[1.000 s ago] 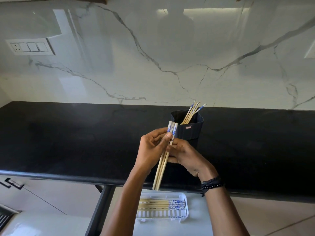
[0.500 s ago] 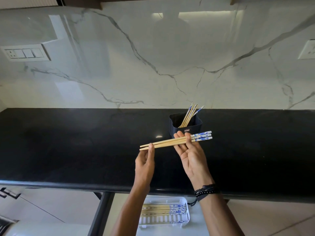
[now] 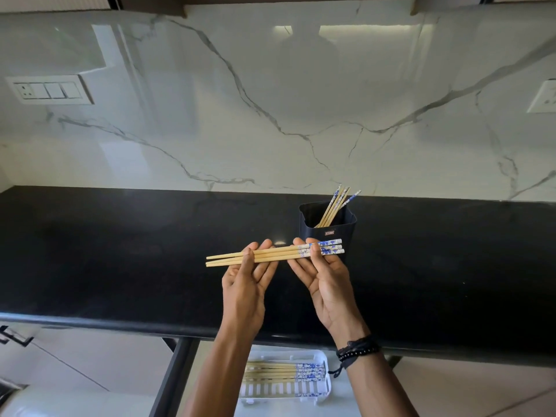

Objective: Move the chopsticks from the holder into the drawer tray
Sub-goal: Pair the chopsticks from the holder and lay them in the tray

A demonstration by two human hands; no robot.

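Three wooden chopsticks with blue-and-white patterned ends lie level across both my palms above the black counter. My left hand pins their plain tips with its thumb. My right hand holds the patterned ends under its thumb. Just behind my right hand stands the dark holder, with several more chopsticks leaning to the right in it. Below the counter edge, the white slotted tray sits in the open drawer, and several chopsticks lie sideways in it.
The black counter runs the full width under a marble backsplash. A switch plate is on the wall at left and a socket at right. The drawer's dark left rim runs beside my left forearm.
The held chopsticks swung from upright to level a second ago. Since half a second ago both hands have opened flatter beneath them, and the view has tilted slightly.
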